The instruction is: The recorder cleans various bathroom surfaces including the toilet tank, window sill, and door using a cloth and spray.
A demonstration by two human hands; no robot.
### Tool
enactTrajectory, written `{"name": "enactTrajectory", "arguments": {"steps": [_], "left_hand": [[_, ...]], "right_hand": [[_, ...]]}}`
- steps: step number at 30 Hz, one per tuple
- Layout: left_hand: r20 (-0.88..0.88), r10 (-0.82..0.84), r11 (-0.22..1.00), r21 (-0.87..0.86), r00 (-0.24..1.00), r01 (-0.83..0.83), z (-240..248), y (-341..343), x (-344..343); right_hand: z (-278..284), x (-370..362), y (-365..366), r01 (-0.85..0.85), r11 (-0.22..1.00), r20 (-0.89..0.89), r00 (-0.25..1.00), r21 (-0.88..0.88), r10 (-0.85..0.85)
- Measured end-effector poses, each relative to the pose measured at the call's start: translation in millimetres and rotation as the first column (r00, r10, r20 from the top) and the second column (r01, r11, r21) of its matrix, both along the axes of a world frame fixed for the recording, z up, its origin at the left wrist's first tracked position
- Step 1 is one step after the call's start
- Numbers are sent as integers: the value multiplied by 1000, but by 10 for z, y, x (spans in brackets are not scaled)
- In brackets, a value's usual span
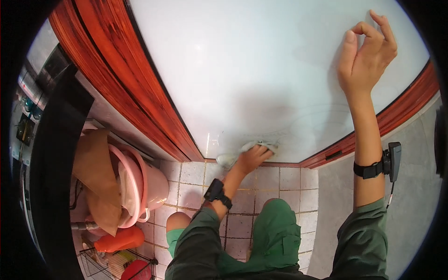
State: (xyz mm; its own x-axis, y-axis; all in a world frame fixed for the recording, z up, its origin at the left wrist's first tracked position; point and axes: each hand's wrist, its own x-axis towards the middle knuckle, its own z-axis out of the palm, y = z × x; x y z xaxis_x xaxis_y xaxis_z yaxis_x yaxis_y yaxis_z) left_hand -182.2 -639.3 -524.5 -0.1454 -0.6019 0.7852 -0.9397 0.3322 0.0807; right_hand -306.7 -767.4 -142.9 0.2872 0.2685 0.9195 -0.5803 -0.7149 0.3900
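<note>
A pale greyish-white cloth is bunched at the lower edge of a large glossy white door panel. My left hand presses it against the panel, fingers bent over the cloth. Part of the cloth lies under the palm and is hidden. Higher up on the right, my right hand is raised at the panel with its fingers apart and partly bent, holding nothing. Whether its fingertips bear on the surface I cannot tell. Faint smudges and streaks show on the lower panel.
Reddish-brown wooden frame borders the panel. On the left stand pink buckets with brown cardboard, an orange plastic bottle and a black wire basket. Square tiles cover the floor; a grey wall rises on the right.
</note>
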Motion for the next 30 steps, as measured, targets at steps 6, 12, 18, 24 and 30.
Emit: {"name": "enactTrajectory", "arguments": {"steps": [6, 12, 18, 24, 30], "left_hand": [[-455, 377, 808, -264, 807, -527, 748, 372, 930], [-431, 573, 777, 12, 698, -630, 342, 123, 665], [-454, 403, 855, 498, 795, -149, 113, 392, -258], [-930, 204, 954, 259, 305, 151, 1395, 570, -10], [-965, 57, 752, -126, -255, 647, 2546, 948, 88]], "right_hand": [[-21, -52, -83, -87, 996, 52, 995, -33, 89], [50, 115, -12, -110, 993, 74, 991, -39, 113], [-8, 9, 15, -80, 995, 86, 993, 55, 75], [-72, -75, 147, -292, 926, 73, 957, 238, 282], [-1542, -205, 1343, -572, -70, 508, 657, 817, 557]]}}
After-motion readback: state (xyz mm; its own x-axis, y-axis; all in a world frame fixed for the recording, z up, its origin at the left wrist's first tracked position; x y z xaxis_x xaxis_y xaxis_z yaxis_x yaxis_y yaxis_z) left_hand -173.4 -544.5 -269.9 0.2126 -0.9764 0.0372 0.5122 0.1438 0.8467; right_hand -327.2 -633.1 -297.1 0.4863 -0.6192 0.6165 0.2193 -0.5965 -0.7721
